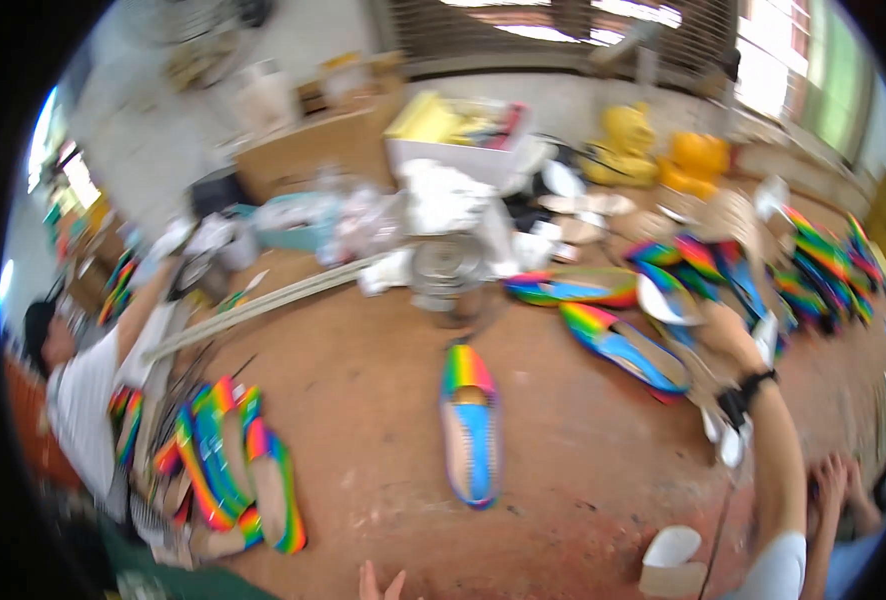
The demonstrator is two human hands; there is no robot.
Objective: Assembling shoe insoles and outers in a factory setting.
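Note:
My right hand [720, 332] is stretched far out to the right, with a black watch on its wrist. It is at a rainbow-striped flat shoe with a white inside [663, 298] on the edge of a pile of such shoes [823, 262]. Motion blur hides whether the fingers grip that shoe. Only the spread fingertips of my left hand [383, 582] show at the bottom edge, and they hold nothing. One rainbow shoe with a blue insole [470, 428] lies alone on the brown floor [363, 400] ahead of me. Two more [625, 347] [573, 288] lie between it and the pile.
A person in a white shirt [81, 400] sits at the left beside a row of rainbow shoes [231, 462]. Another person's hands [835, 482] are at the lower right. A white cup [671, 548], a metal cylinder [448, 266], a white box [458, 152] and yellow shapes [628, 145] stand around.

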